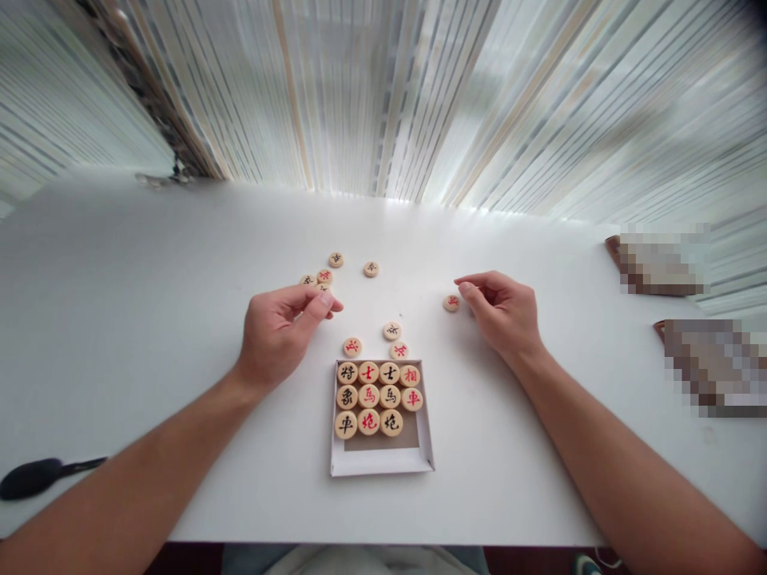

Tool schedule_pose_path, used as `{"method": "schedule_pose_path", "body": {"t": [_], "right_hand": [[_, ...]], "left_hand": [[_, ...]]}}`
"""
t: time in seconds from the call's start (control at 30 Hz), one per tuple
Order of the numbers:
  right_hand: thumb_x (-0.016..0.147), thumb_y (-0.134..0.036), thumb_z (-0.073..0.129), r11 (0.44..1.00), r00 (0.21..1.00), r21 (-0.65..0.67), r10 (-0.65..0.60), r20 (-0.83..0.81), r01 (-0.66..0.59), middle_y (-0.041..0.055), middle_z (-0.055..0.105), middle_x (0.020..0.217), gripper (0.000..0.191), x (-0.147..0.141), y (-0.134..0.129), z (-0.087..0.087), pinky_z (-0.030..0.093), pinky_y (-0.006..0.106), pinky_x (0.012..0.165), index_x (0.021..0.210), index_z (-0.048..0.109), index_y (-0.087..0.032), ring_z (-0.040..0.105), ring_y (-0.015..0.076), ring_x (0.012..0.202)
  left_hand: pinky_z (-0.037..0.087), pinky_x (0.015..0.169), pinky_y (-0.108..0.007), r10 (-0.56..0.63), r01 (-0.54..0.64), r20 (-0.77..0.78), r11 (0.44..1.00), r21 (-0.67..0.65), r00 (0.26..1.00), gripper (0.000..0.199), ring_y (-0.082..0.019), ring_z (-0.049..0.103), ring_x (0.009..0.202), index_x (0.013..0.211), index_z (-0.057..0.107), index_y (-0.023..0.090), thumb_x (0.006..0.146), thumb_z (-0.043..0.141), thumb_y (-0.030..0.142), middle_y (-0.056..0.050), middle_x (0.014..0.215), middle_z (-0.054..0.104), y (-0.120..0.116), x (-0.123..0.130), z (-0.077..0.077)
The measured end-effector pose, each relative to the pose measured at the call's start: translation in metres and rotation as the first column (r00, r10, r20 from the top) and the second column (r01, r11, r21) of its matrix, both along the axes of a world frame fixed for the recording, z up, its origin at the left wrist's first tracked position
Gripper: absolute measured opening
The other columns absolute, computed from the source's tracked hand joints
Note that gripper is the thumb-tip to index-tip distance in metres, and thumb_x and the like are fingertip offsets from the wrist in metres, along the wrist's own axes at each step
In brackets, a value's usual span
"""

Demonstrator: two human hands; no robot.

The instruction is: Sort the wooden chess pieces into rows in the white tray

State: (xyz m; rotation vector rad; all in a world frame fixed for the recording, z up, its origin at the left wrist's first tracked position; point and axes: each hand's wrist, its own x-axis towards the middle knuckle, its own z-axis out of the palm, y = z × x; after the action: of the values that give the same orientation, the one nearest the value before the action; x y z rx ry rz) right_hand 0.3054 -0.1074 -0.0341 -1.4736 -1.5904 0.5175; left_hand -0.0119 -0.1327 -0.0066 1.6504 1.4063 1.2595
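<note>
Close to a small cluster of round xiangqi pieces [324,275], my left hand [279,331] is closed, thumb against fingers. Whether a piece is in that pinch is hidden. My right hand [503,307] hovers beside a red-marked piece [451,303], fingers loosely curled, thumb and index tip apart, nothing visible between them. Between my forearms lies a shallow white box [383,461] with red and black xiangqi pieces [368,396] in rows, the lowest row shorter. Loose pieces lie just beyond it: a red one [351,346], a black one [391,331] and another red one [399,350].
Two more black-marked pieces, one [336,259] and another [371,269], lie farther back on the white table [180,263]. A black spoon-shaped utensil [36,477] is at left. Two blurred-out items, one [659,263] and another [713,367], sit at right. String curtains [359,96] hang behind.
</note>
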Motion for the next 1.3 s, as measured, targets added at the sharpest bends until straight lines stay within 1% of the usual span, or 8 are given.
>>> {"method": "schedule_pose_path", "body": {"t": [0.2,0.3,0.4,0.6,0.77,0.9,1.07,1.3], "right_hand": [[0.09,-0.035,0.07,0.998,0.998,-0.034,-0.055,0.01,0.056,0.0007,0.063,0.065,0.018,-0.003,-0.002,0.003,0.039,0.03,0.053,0.09,0.081,-0.021,0.058,0.0169,0.058],[0.09,-0.035,0.071,0.996,0.998,-0.051,-0.067,0.017,0.068,0.0003,0.063,0.063,0.018,-0.004,-0.001,0.004,0.038,0.03,0.052,0.091,0.081,-0.021,0.056,0.0165,0.056],[0.09,-0.036,0.072,0.996,0.997,-0.051,-0.074,0.025,0.076,0.0005,0.063,0.062,0.017,-0.006,-0.001,0.005,0.037,0.03,0.05,0.091,0.081,-0.021,0.053,0.0156,0.053],[0.09,-0.034,0.071,0.997,0.997,-0.034,-0.062,0.044,0.063,0.0025,0.068,0.064,0.015,-0.009,0.0,0.006,0.041,0.03,0.051,0.089,0.08,-0.022,0.06,0.0173,0.057],[0.09,-0.029,0.071,0.999,0.996,-0.014,-0.042,0.073,0.043,0.0038,0.074,0.07,0.012,-0.009,0.0,0.006,0.044,0.031,0.054,0.088,0.08,-0.022,0.058,0.0163,0.057],[0.091,-0.03,0.07,1.0,0.997,-0.01,-0.012,0.07,0.013,0.0051,0.078,0.078,0.013,-0.008,-0.001,0.005,0.043,0.031,0.054,0.091,0.08,-0.022,0.057,0.0155,0.057],[0.092,-0.031,0.071,1.0,0.998,-0.01,0.015,0.061,-0.014,0.0053,0.078,0.08,0.014,-0.005,-0.002,0.005,0.042,0.03,0.054,0.091,0.081,-0.022,0.057,0.0151,0.057],[0.093,-0.029,0.069,0.999,0.998,0.014,0.035,0.053,-0.036,0.0047,0.075,0.078,0.015,-0.003,-0.001,0.001,0.042,0.03,0.054,0.094,0.08,-0.02,0.056,0.0153,0.057]], "left_hand": [[0.059,0.071,-0.03,-0.004,0.005,0.008,0.999,-0.044,1.0,0.023,-0.019,0.074,0.073,0.078,0.08,0.02,0.093,0.067,0.03,-0.003,0.078,0.081,-0.003,0.001,-0.004],[0.059,0.072,-0.03,0.02,-0.019,0.009,1.0,-0.02,1.0,0.024,-0.019,0.073,0.073,0.077,0.08,0.02,0.094,0.066,0.031,-0.003,0.078,0.08,-0.004,0.0,-0.004],[0.058,0.073,-0.03,0.03,-0.03,0.049,1.0,0.007,0.998,0.025,-0.018,0.073,0.073,0.076,0.079,0.019,0.095,0.066,0.029,-0.003,0.077,0.08,-0.003,-0.001,-0.003],[0.057,0.07,-0.029,0.028,-0.03,0.062,0.999,0.022,0.998,0.024,-0.017,0.071,0.07,0.077,0.079,0.018,0.094,0.065,0.027,-0.003,0.074,0.079,-0.003,-0.001,-0.002],[0.057,0.069,-0.028,0.03,-0.032,0.063,0.999,0.026,0.998,0.023,-0.016,0.071,0.069,0.078,0.079,0.019,0.094,0.065,0.026,-0.002,0.074,0.079,-0.002,-0.001,-0.001],[0.057,0.07,-0.028,0.059,-0.061,0.078,0.998,0.028,0.995,0.023,-0.016,0.07,0.069,0.078,0.08,0.02,0.095,0.066,0.025,-0.002,0.073,0.079,0.002,-0.003,-0.001],[0.055,0.067,-0.029,0.127,-0.128,0.057,0.992,0.007,0.99,0.023,-0.017,0.068,0.066,0.077,0.08,0.022,0.093,0.066,0.029,-0.002,0.072,0.078,0.008,-0.007,-0.004],[0.055,0.07,-0.029,0.137,-0.138,0.044,0.99,0.018,0.99,0.023,-0.017,0.069,0.07,0.078,0.081,0.022,0.094,0.066,0.029,-0.001,0.075,0.079,0.009,-0.011,-0.003]]}}
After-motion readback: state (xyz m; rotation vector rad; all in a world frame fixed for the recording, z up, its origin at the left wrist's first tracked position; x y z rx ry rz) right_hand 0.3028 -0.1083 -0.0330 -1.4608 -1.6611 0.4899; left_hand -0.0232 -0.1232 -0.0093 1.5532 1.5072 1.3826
